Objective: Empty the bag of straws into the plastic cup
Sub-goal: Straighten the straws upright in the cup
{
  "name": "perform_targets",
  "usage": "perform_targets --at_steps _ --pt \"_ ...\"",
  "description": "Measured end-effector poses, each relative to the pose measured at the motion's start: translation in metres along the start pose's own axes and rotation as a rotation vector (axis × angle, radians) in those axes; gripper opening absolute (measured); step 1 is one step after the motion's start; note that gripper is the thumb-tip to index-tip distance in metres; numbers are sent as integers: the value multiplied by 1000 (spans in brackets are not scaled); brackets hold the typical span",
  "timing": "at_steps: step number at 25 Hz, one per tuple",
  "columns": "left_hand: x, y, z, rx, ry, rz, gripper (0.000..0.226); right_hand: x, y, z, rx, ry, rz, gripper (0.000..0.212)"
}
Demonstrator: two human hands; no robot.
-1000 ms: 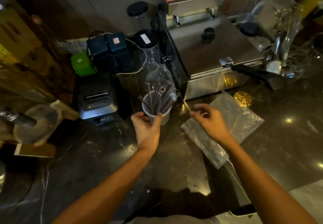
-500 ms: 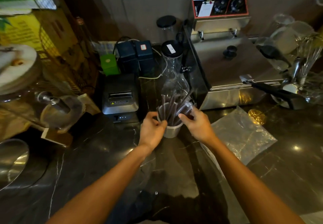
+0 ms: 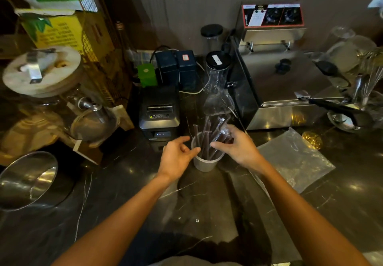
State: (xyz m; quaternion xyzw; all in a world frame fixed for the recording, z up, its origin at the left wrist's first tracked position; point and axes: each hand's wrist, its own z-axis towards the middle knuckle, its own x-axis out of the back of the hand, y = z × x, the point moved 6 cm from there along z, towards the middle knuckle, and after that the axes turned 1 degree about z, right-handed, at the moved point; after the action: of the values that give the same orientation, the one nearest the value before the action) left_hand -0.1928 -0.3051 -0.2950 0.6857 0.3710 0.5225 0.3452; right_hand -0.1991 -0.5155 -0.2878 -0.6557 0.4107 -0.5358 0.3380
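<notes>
A dark marble counter [image 3: 116, 193] is seen under dim light, crowded along its back edge with gear. At the middle of the counter a plastic cup [image 3: 204, 163] is stood upright, and a bundle of dark straws [image 3: 207, 139] is seen leaning out of it, fanned toward the back. The left hand [image 3: 177, 159] is held just beside the cup's left rim, fingers loosely spread, nothing gripped; whether the thumb touches the rim cannot be told. The right hand [image 3: 238, 148] is placed at the cup's right rim, fingers curled loosely among the straw tops, though a firm grip cannot be made out. To the right of the cup, the clear bag [image 3: 296, 160] is laid flat and slack on the counter. Behind the cup a black receipt printer [image 3: 158, 113] and a glass carafe [image 3: 217, 91] are lined up, with a steel fryer [image 3: 290, 91] set at the back right. A steel bowl [image 3: 27, 179] is tilted at the left edge.
</notes>
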Motion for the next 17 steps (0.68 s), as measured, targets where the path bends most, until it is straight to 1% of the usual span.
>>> perform_targets --at_steps 1,3,4,5,6,8,10,14,17 --pt "1 6 4 -28 -26 3 58 -1 -4 3 2 1 -7 66" --pt "0 17 14 -76 -82 12 55 -5 -13 9 16 8 -66 67" --pt "-2 23 19 -106 -121 38 42 -7 -18 12 18 13 -108 63" --pt "-3 28 23 -134 -167 78 23 -9 -21 14 24 17 -140 56" --pt "-5 34 26 -167 -207 116 13 -10 -25 17 32 21 -169 48" --pt "-7 40 32 -210 -251 177 26 -10 -32 20 67 21 -206 30" --pt "-7 43 35 -240 -271 205 26 -10 -36 22 93 -15 -198 22" --pt "2 58 43 -308 -273 242 24 1 -54 29 172 -125 -242 21" --pt "10 76 48 -362 -315 294 33 11 -65 41 120 -254 -280 25"
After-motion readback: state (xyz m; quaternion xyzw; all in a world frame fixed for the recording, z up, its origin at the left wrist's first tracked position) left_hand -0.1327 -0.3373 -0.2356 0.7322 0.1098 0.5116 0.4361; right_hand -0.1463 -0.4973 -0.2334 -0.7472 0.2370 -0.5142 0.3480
